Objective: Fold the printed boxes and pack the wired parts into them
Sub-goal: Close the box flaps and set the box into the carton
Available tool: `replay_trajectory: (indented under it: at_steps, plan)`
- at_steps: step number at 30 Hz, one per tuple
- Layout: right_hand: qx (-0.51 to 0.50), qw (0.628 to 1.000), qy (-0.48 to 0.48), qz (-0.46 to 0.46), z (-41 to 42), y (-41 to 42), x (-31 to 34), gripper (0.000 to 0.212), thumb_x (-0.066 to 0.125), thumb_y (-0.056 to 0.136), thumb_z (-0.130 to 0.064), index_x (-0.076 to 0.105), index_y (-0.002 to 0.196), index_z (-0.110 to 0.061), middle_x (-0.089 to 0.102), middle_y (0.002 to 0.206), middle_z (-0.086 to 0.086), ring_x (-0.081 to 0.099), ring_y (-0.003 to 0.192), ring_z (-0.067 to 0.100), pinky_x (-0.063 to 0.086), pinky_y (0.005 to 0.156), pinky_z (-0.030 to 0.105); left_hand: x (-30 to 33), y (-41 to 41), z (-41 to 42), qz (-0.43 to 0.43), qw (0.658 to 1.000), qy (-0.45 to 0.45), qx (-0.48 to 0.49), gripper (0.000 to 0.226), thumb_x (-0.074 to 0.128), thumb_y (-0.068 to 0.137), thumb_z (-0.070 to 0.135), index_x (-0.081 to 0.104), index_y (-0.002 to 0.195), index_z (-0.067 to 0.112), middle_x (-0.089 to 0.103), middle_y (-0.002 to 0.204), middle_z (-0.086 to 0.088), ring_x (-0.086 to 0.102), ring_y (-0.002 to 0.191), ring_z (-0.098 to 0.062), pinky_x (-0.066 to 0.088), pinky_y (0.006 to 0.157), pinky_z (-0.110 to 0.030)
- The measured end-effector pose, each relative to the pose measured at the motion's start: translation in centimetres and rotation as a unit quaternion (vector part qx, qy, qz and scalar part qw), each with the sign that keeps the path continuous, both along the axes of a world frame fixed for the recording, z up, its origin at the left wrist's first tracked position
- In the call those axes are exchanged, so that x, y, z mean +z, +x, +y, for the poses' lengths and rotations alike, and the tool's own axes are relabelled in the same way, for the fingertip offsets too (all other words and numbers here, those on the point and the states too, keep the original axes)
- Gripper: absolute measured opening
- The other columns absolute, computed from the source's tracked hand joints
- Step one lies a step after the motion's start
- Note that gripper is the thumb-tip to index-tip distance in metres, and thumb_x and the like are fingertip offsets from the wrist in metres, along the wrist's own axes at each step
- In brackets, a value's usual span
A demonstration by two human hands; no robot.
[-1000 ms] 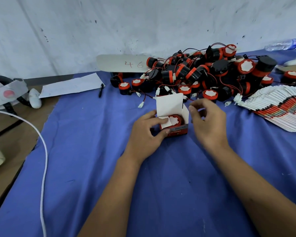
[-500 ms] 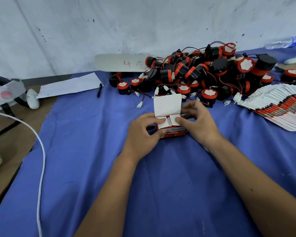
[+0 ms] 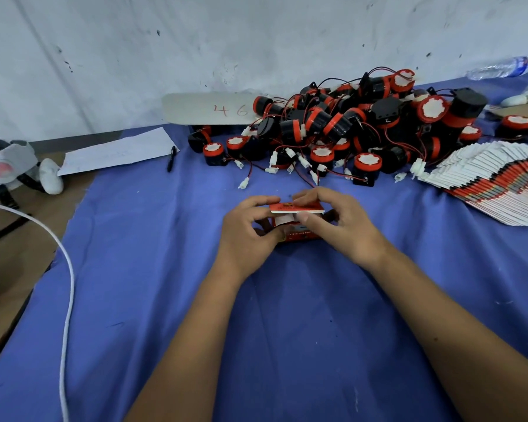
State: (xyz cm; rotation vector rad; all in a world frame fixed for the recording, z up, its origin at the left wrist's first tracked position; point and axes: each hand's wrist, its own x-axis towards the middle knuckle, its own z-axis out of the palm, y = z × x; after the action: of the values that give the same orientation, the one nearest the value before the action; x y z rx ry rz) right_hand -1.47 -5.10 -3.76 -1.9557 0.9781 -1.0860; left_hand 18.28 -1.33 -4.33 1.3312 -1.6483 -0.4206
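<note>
Both hands meet at the middle of the desk (image 3: 165,300), which is covered in blue cloth, and between them sits one small red printed box (image 3: 297,222). The left hand (image 3: 247,229) curls round the box's left end, thumb at the front lower corner and fingers over the top edge. The right hand (image 3: 339,220) grips the right end, its fingers lying on the red lid flap (image 3: 296,207) and its thumb pressed against the front face. The flap is folded nearly level over the opening, with a white strip of its underside and a white inner tab still showing, so the step in hand looks like closing a filled box; whether a part is inside cannot be seen. The next move likely calls for tucking the flap's tongue into the front slot while the left hand steadies the body against buckling. Behind the box lies the heap of black-and-red wired parts (image 3: 348,132), and to the right a fanned stack of flat boxes (image 3: 494,184) waits unfolded, so most of the job seems to remain.
</note>
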Motion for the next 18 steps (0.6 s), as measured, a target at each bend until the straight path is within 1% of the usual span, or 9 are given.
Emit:
replay_trajectory:
  at_steps: [3,5,7,8,9,11,13,15,18]
  plan:
    - [-0.018,1.000,-0.012,-0.002,0.0,0.0,-0.1,0.023,0.073,0.093,-0.028,0.074,0.113,-0.017,0.069,0.123,-0.008,0.063,0.116,0.003,0.056,0.091,0.030,0.0,0.2,-0.1,0.044,0.998,0.033,0.014,0.017,0.089,0.077,0.007,0.079,0.090,0.007,0.072,0.126,0.001,0.070,0.100,-0.018,0.057,0.082,-0.032]
    - [-0.002,1.000,0.004,-0.018,0.0,0.0,-0.1,0.023,0.075,0.091,-0.025,0.073,0.113,-0.017,0.068,0.124,-0.008,0.063,0.115,0.002,0.056,0.089,0.024,-0.1,0.3,0.0,0.080,0.996,0.046,0.010,0.020,0.091,0.074,0.005,0.073,0.082,0.001,0.073,0.124,0.000,0.073,0.095,-0.014,0.059,0.082,-0.035]
    - [0.022,0.999,0.031,-0.033,0.0,-0.1,-0.1,0.027,0.079,0.088,-0.017,0.073,0.114,-0.018,0.067,0.126,-0.008,0.063,0.116,0.002,0.054,0.086,0.019,-0.1,0.4,0.1,0.104,0.993,0.054,-0.004,0.027,0.091,0.072,0.002,0.064,0.077,0.002,0.074,0.124,-0.003,0.073,0.102,-0.007,0.060,0.084,-0.035]
    - [0.030,0.998,0.041,-0.037,0.1,-0.2,-0.1,0.029,0.080,0.086,-0.013,0.073,0.113,-0.019,0.066,0.127,-0.007,0.061,0.117,0.002,0.053,0.085,0.017,-0.1,0.5,0.1,0.108,0.992,0.060,-0.014,0.032,0.091,0.071,-0.001,0.059,0.076,0.003,0.073,0.124,-0.004,0.072,0.107,-0.007,0.060,0.085,-0.035]
    - [0.033,0.998,0.048,-0.038,0.1,-0.2,-0.1,0.031,0.082,0.084,-0.010,0.073,0.112,-0.020,0.065,0.128,-0.006,0.060,0.119,0.002,0.053,0.084,0.017,-0.1,0.7,0.1,0.111,0.991,0.067,-0.027,0.037,0.090,0.070,-0.003,0.055,0.076,0.005,0.072,0.126,-0.005,0.071,0.110,-0.009,0.060,0.085,-0.035]
    - [0.033,0.997,0.060,-0.043,0.2,-0.1,-0.1,0.034,0.083,0.080,-0.004,0.074,0.109,-0.020,0.064,0.129,-0.004,0.058,0.119,0.000,0.053,0.083,0.017,0.1,1.1,0.2,0.124,0.987,0.088,-0.053,0.045,0.090,0.070,-0.006,0.049,0.080,0.009,0.070,0.129,-0.005,0.073,0.107,-0.016,0.062,0.083,-0.040]
    - [0.032,0.995,0.072,-0.058,0.3,0.0,0.0,0.035,0.083,0.079,-0.002,0.075,0.108,-0.020,0.065,0.127,-0.005,0.060,0.115,-0.002,0.053,0.080,0.015,0.2,1.5,0.2,0.148,0.980,0.110,-0.073,0.047,0.091,0.070,-0.003,0.049,0.087,0.009,0.069,0.131,-0.005,0.074,0.096,-0.029,0.063,0.082,-0.048]
    - [0.034,0.993,0.082,-0.075,0.4,0.1,0.1,0.033,0.082,0.081,-0.003,0.075,0.108,-0.019,0.068,0.123,-0.005,0.063,0.113,0.002,0.055,0.082,0.019,0.3,1.6,0.3,0.170,0.976,0.110,-0.085,0.045,0.089,0.075,-0.001,0.052,0.100,0.007,0.071,0.126,-0.004,0.069,0.080,-0.036,0.062,0.079,-0.050]
    - [0.027,0.992,0.090,-0.088,0.4,0.2,0.2,0.029,0.082,0.081,-0.004,0.076,0.107,-0.017,0.071,0.117,-0.005,0.066,0.112,0.007,0.056,0.094,0.027,0.3,1.5,0.3,0.164,0.977,0.092,-0.097,0.036,0.084,0.082,0.001,0.066,0.112,0.011,0.072,0.119,0.001,0.063,0.069,-0.022,0.061,0.069,-0.037]
